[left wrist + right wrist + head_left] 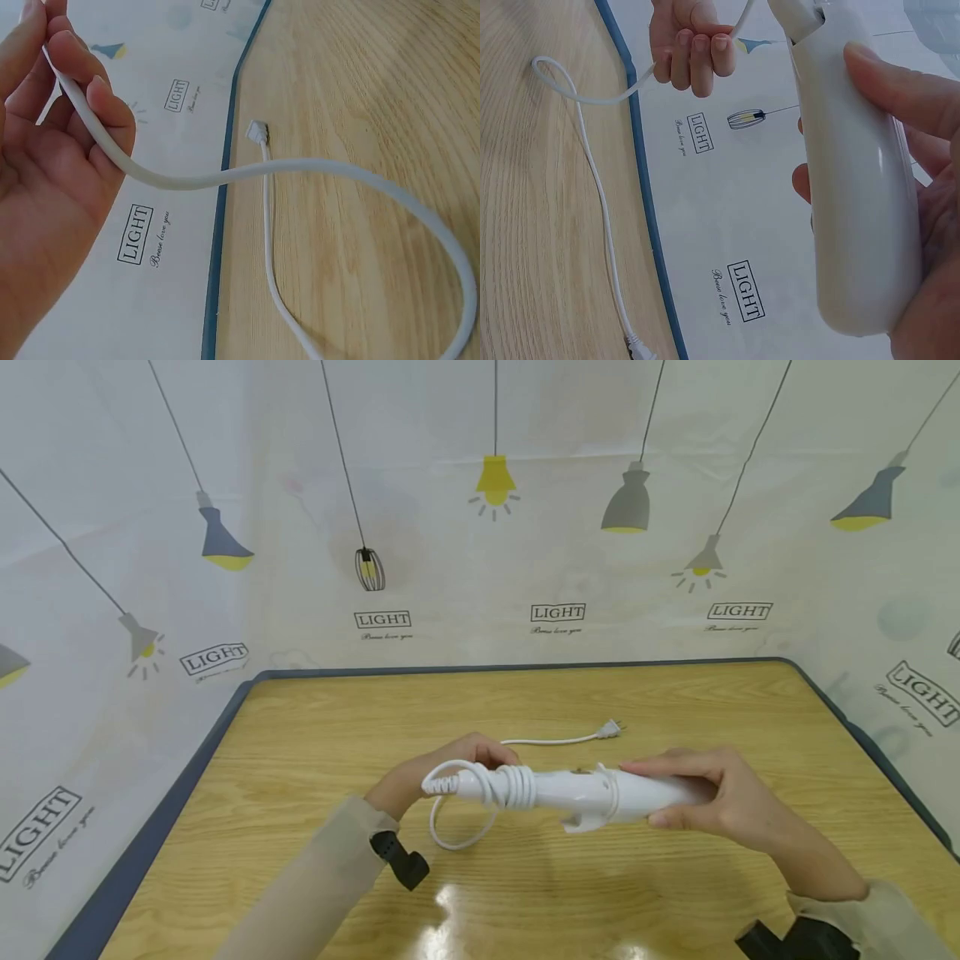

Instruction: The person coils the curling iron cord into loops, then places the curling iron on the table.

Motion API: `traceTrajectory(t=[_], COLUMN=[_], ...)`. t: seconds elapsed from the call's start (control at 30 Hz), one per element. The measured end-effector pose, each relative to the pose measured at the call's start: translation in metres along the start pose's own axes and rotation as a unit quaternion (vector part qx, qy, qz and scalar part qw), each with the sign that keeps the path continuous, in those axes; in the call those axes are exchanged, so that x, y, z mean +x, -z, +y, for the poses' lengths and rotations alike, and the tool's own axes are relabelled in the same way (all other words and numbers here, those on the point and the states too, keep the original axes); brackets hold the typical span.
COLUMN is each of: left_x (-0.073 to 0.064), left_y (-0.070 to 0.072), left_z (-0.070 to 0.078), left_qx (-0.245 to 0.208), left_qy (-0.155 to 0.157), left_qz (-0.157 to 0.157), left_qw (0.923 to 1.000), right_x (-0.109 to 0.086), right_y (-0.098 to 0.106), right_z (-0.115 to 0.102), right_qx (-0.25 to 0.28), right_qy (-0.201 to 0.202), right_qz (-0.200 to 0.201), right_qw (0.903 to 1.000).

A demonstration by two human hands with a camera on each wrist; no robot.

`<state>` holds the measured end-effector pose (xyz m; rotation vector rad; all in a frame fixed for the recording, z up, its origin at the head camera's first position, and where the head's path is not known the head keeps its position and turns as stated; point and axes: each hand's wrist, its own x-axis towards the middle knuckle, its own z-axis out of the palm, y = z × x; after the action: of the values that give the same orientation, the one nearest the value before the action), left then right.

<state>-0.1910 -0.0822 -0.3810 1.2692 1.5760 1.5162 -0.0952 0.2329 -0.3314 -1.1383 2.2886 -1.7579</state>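
A long white corded hand appliance is held level above the table. My right hand grips its thick, smooth end, thumb on one side and fingers on the other. Near the opposite end, several turns of white cord are wound round the narrow handle. My left hand holds the cord between curled fingers, behind the handle in the head view. From there the cord hangs in a loop and runs along the table to a two-pin plug. A small lever juts from the appliance's underside.
The wooden table has a dark blue edge. A pale cloth wall printed with lamps and the word LIGHT surrounds its back and sides. Black wrist cameras sit on both sleeves.
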Motion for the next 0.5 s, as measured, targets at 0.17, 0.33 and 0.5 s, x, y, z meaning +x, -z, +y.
traceTrajectory(t=[0.17,0.33,0.5], left_x=[0.003,0.001,0.001], left_y=[0.001,0.007,0.009], left_z=[0.01,0.028,0.04], left_qx=[0.024,0.138,0.204], left_qy=[0.059,0.102,0.104], left_qz=[0.04,0.109,0.14], left_qw=[0.9972,0.9791,0.9632], right_x=[-0.001,-0.003,-0.003], right_y=[0.003,0.007,0.01], right_z=[0.001,0.003,0.003], right_qx=[-0.004,-0.032,-0.055], right_qy=[0.008,-0.006,-0.027], right_qz=[-0.02,-0.053,-0.074], right_qw=[0.9997,0.998,0.9954])
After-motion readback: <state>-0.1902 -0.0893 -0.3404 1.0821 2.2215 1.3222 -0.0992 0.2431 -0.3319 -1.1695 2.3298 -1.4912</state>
